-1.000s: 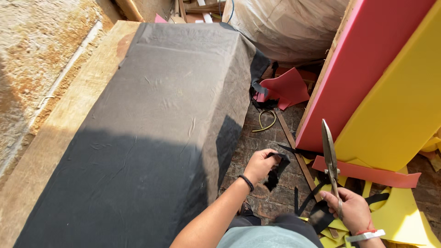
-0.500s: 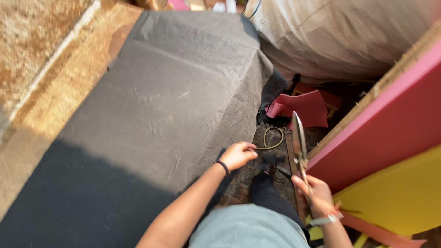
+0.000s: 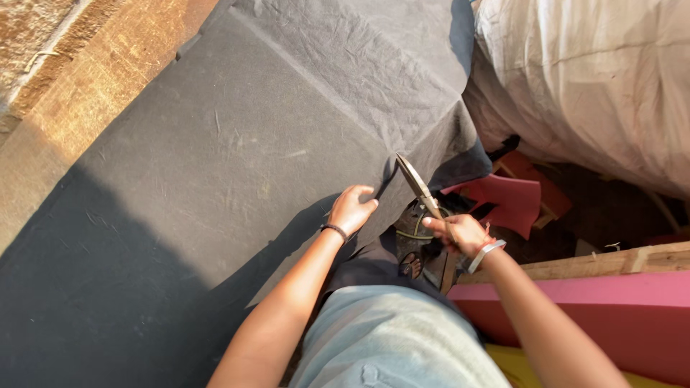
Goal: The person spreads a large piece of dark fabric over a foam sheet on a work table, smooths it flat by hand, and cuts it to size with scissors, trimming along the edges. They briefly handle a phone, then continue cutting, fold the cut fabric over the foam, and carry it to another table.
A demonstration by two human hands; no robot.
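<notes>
A wooden board (image 3: 108, 108) is lying at the far left, beside a big block wrapped in dark grey fabric (image 3: 237, 158) that is filling the middle. The left hand (image 3: 351, 208) is pinching that fabric at the block's near edge, while just to its right the right hand (image 3: 460, 233) is gripping large scissors (image 3: 419, 187), blades together and pointing up at the cloth's corner. Further right, pink foam (image 3: 575, 309) is leaning beneath a pale plastic-wrapped bundle (image 3: 596, 79).

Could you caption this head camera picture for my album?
Left hand grips dark fabric at its edge while right hand holds scissors.
</notes>
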